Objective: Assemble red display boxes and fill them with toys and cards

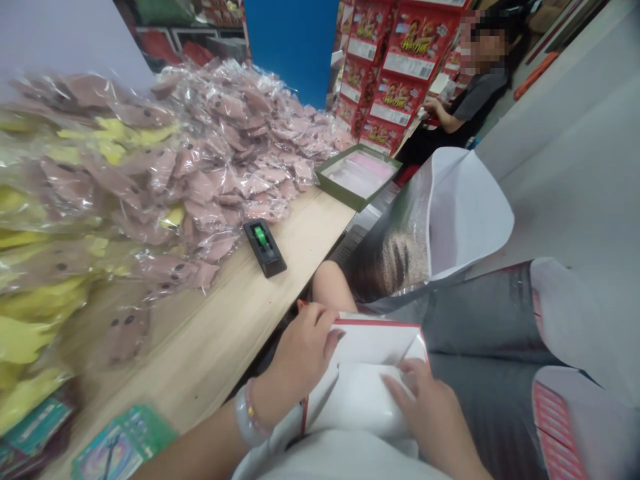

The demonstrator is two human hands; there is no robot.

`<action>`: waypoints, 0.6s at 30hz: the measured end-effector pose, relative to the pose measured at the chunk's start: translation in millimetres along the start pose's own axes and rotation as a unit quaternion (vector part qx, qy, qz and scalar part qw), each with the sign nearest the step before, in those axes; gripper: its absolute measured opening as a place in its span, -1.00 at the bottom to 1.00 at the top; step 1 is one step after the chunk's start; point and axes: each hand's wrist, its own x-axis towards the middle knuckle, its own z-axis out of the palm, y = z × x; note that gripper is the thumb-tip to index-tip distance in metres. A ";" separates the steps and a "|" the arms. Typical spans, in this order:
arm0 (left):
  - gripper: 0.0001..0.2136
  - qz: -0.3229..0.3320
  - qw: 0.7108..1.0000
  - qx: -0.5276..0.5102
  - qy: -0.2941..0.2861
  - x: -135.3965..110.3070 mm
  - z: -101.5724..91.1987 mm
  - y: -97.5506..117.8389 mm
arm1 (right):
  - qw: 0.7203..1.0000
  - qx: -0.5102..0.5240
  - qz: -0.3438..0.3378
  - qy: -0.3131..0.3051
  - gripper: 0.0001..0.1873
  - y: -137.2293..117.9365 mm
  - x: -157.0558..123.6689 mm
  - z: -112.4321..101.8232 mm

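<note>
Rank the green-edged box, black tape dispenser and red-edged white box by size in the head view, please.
Red-edged white box and green-edged box: unsure, nearness inflates the first.
Black tape dispenser: smallest.

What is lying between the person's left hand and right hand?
The head view shows a red-edged white box between the left hand and right hand.

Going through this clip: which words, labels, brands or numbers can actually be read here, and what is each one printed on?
Nothing can be quoted as it reads.
Red cartons stacked at the back: yellow stylised lettering, too blurred to read; white label strips too small to read.
Teal printed cards at lower left: print too small to read.
Red-edged white box in the hands: no text shows.
</note>
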 end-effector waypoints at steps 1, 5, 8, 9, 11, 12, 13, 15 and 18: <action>-0.80 0.002 1.000 0.006 -0.001 0.0 0.2 -0.1 | 0.999 -0.038 -0.004 0.009 -0.70 -2.4 1.7 2.7; -0.79 0.019 1.000 0.021 0.001 0.5 0.5 -1.3 | 0.991 -0.128 -0.027 0.024 -0.71 -15.4 10.2 13.9; -0.79 0.005 1.000 0.011 0.009 -1.6 -1.6 -3.0 | 0.985 -0.117 -0.065 0.106 -0.68 -15.7 15.1 24.0; -0.79 -0.001 1.000 0.007 0.012 -3.3 -2.6 -3.7 | 0.980 -0.096 -0.087 0.153 -0.67 -12.5 15.3 26.3; -0.80 -0.005 1.000 -0.002 0.018 -8.2 -4.4 -5.3 | 0.963 -0.035 -0.121 0.236 -0.63 -1.9 12.3 28.2; -0.79 -0.003 1.000 -0.007 0.024 -11.3 -4.8 -6.1 | 0.958 -0.001 -0.123 0.260 -0.58 4.7 8.6 28.2; -0.79 0.001 0.999 -0.015 0.031 -14.7 -4.7 -6.9 | 0.957 0.036 -0.110 0.267 -0.49 11.6 3.6 28.2; -0.77 0.007 0.998 -0.033 0.044 -21.8 -2.7 -8.4 | 0.964 0.133 -0.032 0.226 -0.24 23.0 -8.9 29.7; -0.76 0.011 0.996 -0.060 0.062 -32.4 1.4 -10.2 | 0.923 0.334 0.165 0.101 -0.03 27.7 -24.4 31.9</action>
